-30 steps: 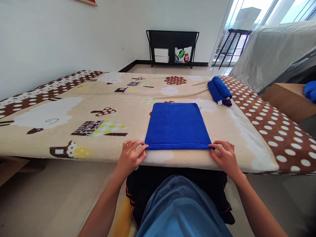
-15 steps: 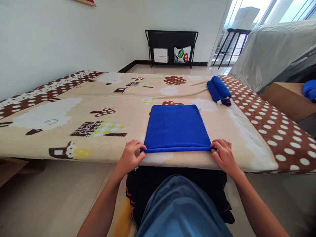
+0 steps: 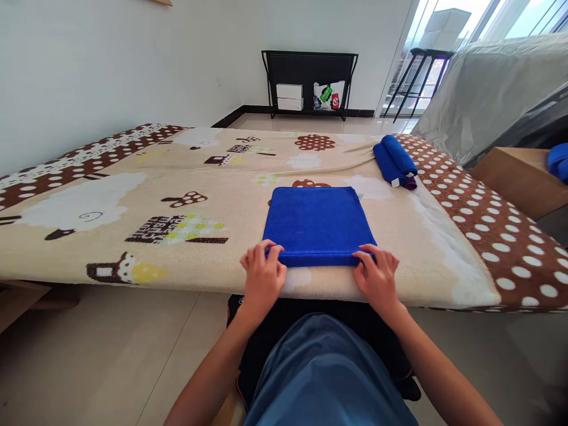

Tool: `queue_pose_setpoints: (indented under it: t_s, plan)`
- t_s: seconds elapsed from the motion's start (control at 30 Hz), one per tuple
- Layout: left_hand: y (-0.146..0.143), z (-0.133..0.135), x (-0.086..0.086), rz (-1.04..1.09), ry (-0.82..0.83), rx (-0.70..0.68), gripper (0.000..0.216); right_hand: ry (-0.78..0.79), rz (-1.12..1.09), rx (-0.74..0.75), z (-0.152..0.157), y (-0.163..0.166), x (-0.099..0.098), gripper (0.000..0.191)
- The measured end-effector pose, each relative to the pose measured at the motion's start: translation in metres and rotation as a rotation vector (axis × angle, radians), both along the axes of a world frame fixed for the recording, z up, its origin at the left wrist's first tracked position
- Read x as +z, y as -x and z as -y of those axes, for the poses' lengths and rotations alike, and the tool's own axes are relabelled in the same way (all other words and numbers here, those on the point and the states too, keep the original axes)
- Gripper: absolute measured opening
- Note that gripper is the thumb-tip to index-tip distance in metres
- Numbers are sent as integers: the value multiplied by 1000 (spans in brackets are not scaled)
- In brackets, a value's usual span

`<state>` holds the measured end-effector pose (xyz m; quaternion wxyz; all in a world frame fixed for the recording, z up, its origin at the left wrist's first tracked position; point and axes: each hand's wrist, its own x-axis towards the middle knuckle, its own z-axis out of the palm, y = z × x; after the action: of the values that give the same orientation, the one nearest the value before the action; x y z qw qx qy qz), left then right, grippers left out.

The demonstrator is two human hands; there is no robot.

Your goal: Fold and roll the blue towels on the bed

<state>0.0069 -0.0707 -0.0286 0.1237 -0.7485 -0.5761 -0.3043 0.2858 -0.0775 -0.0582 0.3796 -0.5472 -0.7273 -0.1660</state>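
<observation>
A blue towel (image 3: 318, 219) lies flat near the front edge of a patterned blanket, its near edge turned over into a narrow fold. At the left end of that fold, my left hand (image 3: 262, 275) has its fingers curled over the cloth, with the thumb in front. My right hand (image 3: 377, 277) pinches the right end in the same way. Both hands rest low over the edge closest to me. Farther back on the right sit rolled blue towels (image 3: 394, 158) with white tags, and a bit of purple cloth shows beneath them.
The cream blanket (image 3: 239, 201) with brown dotted borders covers a wide bed-like surface. A cardboard box (image 3: 510, 177) stands off its right side, beside a plastic-covered object (image 3: 492, 89). Against the back wall is a black rack (image 3: 310, 68); a dark stool (image 3: 417, 77) stands near the window.
Both hands have moved inward from the towel's near corners and slightly away from me. The near edge is now folded over in a wider band, so the flat part is shorter.
</observation>
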Motion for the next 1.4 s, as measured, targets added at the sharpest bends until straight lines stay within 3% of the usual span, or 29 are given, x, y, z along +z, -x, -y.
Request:
queue_pose_setpoints:
  t_s: [0.13,0.23,0.43,0.53,0.63,0.77,0.87,0.97,1.2,1.3,1.4]
  plan:
    - [-46,4,-15,-27,-76,-401,35,40,25,256,4,39,1,30]
    - [-48,4,-26,-38,-57,-498,49,105,50,289,4,42,2,33]
    - [13,4,-32,3,-80,-323,50,103,25,128,8,-10,-4,30]
    - [28,8,-31,3,-108,-224,45,87,24,47,10,-27,-8,30]
    - [14,11,-28,-25,-126,-211,46,51,20,30,11,-16,-7,29]
    - [-31,8,-25,-68,-106,-416,48,84,26,240,8,25,0,34]
    - [-53,3,-24,-52,-72,-468,47,148,28,325,3,46,4,39]
    - [-47,-5,-24,-25,-35,-397,43,182,49,258,-1,39,3,38]
    - [18,-8,-30,-27,-127,-151,36,139,44,14,0,-18,-4,34]
    - [11,-5,-27,-31,-152,-112,35,118,36,-3,3,-6,-1,32]
    - [-22,-3,-22,-48,-96,-227,37,140,27,97,3,28,4,33]
